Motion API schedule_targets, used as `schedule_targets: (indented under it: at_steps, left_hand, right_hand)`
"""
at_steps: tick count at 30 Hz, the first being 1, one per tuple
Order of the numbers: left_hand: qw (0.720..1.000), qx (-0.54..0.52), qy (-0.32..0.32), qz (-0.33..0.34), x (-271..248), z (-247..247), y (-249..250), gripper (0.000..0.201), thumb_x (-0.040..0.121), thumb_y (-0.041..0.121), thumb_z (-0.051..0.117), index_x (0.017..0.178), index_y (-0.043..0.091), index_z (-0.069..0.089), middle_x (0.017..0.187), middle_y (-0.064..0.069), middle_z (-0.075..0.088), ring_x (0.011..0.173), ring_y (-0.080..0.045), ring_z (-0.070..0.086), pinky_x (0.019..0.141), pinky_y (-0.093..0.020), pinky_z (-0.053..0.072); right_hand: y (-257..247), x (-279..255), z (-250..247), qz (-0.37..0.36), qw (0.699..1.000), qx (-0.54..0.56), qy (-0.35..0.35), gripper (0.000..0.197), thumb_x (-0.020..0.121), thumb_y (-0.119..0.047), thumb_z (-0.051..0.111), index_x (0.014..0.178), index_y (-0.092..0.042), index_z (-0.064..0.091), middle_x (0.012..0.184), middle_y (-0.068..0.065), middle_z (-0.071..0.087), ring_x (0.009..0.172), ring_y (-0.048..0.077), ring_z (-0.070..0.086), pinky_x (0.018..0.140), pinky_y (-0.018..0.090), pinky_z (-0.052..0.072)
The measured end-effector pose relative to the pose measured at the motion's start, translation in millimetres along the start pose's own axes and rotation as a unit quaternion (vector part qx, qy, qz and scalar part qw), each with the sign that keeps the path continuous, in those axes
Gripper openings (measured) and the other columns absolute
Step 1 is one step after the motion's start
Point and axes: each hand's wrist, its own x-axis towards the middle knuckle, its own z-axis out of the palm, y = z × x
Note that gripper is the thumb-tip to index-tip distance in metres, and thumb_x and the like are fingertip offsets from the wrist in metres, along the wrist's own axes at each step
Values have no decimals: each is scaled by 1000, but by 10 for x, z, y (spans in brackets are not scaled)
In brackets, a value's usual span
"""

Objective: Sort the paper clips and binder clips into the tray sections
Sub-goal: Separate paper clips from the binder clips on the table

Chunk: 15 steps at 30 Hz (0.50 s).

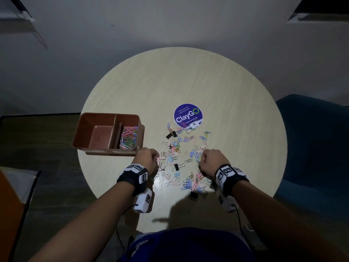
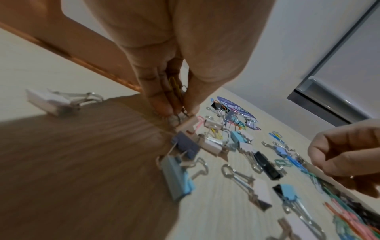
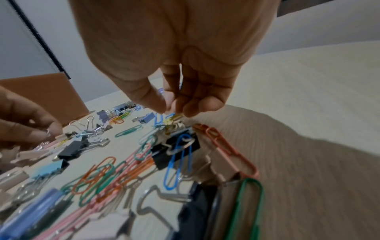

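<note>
On the round table (image 1: pixel 217 87), the brown divided tray (image 1: pixel 83 129) sits at nine o'clock from the loose heap of binder clips (image 1: pixel 176 166) and paper clips (image 1: pixel 188 183), with sorted paper clips already filling its right section (image 1: pixel 129 138). At eight o'clock of the heap, the left hand (image 1: pixel 149 157) pinches a yellow paper clip (image 2: pixel 174 87) between thumb and fingertips. The right hand (image 1: pixel 212 160), at four o'clock, has its fingertips drawn together on a small yellow clip (image 3: pixel 177 116).

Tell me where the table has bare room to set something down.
The far half of the table beyond the sticker is bare, as is the right side toward the blue chair. It is crowded between the left hand and right hand, where clips lie scattered, and the tray fills the left edge.
</note>
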Motion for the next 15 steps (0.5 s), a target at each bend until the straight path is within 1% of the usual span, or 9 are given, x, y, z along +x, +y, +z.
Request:
schedule_targets:
  at_steps: [1,2,4,5,6,8,11,13,15]
  left_hand:
    - [1000,-9,-9,4,8,12,-2,23,93,7,55,97,18,74,96,-7,66,73,-15,65,78,-23,53]
    - [1000,-18,-19,5,16,24,1,24,93,7,55,94,20,75,94,-5,67,69,-14,66,74,-22,54]
    - [999,-27,-27,5,15,35,2,27,93,6,55,91,23,76,86,-2,68,64,-15,67,67,-24,57]
    - [999,-32,-29,4,11,34,0,27,93,6,55,91,24,75,82,-1,68,63,-15,67,64,-24,57]
    - [999,-35,-30,3,6,35,-9,27,93,6,55,92,23,75,80,0,68,63,-16,67,62,-23,56]
    - [999,-28,-31,5,2,32,-30,23,94,7,54,93,21,72,80,-1,67,65,-16,66,62,-23,52]
    - [999,-21,-33,6,9,37,-52,19,93,8,53,92,19,69,83,-4,68,70,-16,64,66,-23,49]
    - [999,-22,-34,4,20,42,-55,21,93,7,51,90,18,68,85,-5,68,72,-16,64,67,-24,50]
    - [999,-13,-35,4,31,34,-51,22,92,7,50,87,19,68,87,-5,67,72,-16,64,66,-25,50]
  right_hand:
    - [0,-9,4,-4,1000,-15,-7,10,81,-17,52,80,-11,59,80,6,62,76,28,59,57,25,38]
    - [2,-9,10,-14,1000,-11,-10,13,83,-15,50,81,-10,62,82,7,64,77,29,60,58,26,41]
    - [20,-1,26,-44,998,37,-8,21,87,-12,50,88,-13,70,91,5,68,86,26,63,71,29,50]
    - [32,0,24,-50,997,63,0,23,88,-11,51,92,-14,73,95,3,69,89,23,63,77,29,51]
    - [38,-2,14,-47,996,81,13,24,88,-9,51,93,-15,73,97,1,69,89,21,63,79,29,52]
    - [56,0,2,-31,994,96,32,24,87,-8,50,90,-16,72,95,2,70,88,22,64,78,29,53]
    - [65,-16,0,-24,996,84,29,22,84,-8,48,88,-14,69,92,5,70,87,25,64,75,30,54]
    - [52,-30,7,-35,997,64,24,22,85,-9,48,91,-12,69,93,7,70,88,27,64,74,30,53]
    - [17,-28,33,-61,997,30,23,23,87,-8,49,98,-14,69,99,6,67,94,26,62,75,27,48]
